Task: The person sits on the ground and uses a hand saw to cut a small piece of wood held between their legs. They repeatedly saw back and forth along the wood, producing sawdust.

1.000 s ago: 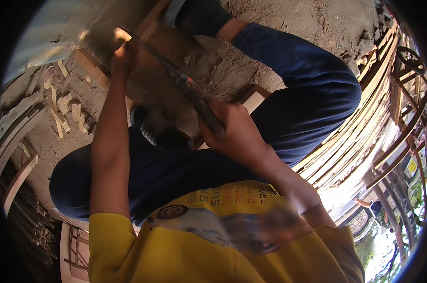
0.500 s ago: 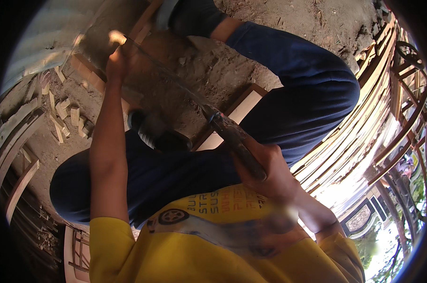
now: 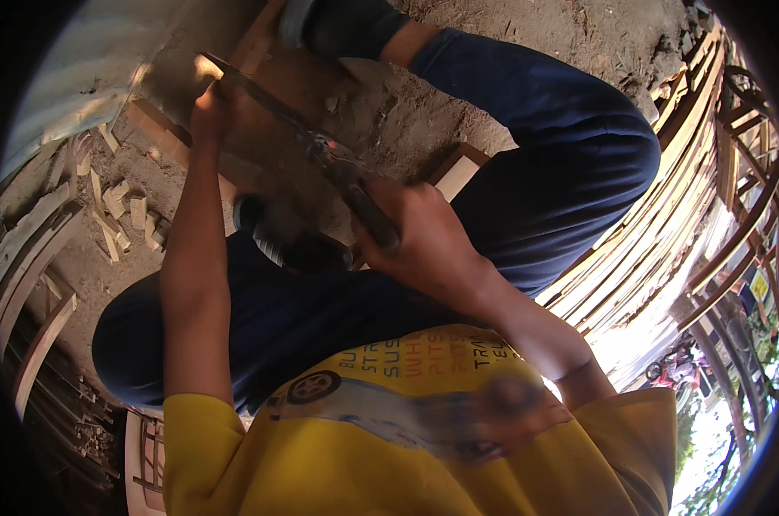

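Observation:
My right hand (image 3: 428,236) is wrapped round the dark handle of a handsaw (image 3: 273,103), in front of my bent legs. Its long, narrow blade slants away up and to the left, and something reddish and bluish shows where blade meets handle. Stretched far forward, my left hand (image 3: 214,110) is closed near the blade's far end, at a small piece of wood (image 3: 207,67) lit by a patch of sun. The left fingers are partly in shadow, so the exact grip is hard to see. Where the blade touches the wood cannot be made out.
Small pale wood offcuts (image 3: 119,211) litter the dirt at left, beside curved wooden pieces (image 3: 41,228). A plank (image 3: 162,133) lies by my left forearm. Another board (image 3: 458,172) shows beside my right leg. Long wooden strips (image 3: 665,232) are stacked at right. A corrugated sheet (image 3: 80,69) stands far left.
My right hand has pushed the handsaw forward and to the left, bringing its handle closer to my left hand. My left hand has stayed nearly in place.

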{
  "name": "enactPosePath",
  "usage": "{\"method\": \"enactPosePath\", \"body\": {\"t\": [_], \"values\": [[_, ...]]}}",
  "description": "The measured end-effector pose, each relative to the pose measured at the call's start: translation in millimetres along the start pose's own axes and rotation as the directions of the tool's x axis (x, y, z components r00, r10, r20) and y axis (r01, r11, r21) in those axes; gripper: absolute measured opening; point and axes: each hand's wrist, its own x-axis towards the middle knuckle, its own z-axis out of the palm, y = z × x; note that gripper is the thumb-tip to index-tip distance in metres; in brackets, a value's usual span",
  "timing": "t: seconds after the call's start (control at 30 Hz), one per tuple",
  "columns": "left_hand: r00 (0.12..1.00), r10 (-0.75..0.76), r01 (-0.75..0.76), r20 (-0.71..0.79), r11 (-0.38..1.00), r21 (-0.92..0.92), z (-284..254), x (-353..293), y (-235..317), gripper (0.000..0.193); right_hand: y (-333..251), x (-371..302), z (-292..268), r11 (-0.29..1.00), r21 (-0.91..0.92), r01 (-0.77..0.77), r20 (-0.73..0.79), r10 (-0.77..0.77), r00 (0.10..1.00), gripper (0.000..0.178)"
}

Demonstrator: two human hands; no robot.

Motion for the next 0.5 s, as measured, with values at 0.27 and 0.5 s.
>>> {"method": "enactPosePath", "body": {"t": [0.27, 0.5], "values": [[0.996, 0.093, -0.094, 0.015, 0.995, 0.016, -3, -3, 6, 0.026, -1, -50, -12, 0.986, 0.163, -0.033, -0.095, 0.049, 0.994, 0.021], [0.992, 0.122, -0.121, -0.02, 0.992, 0.041, 11, 0, -11, 0.032, 7, 55, 38, 0.993, -0.034, 0.114, -0.132, -0.117, 0.984, 0.021]]}}
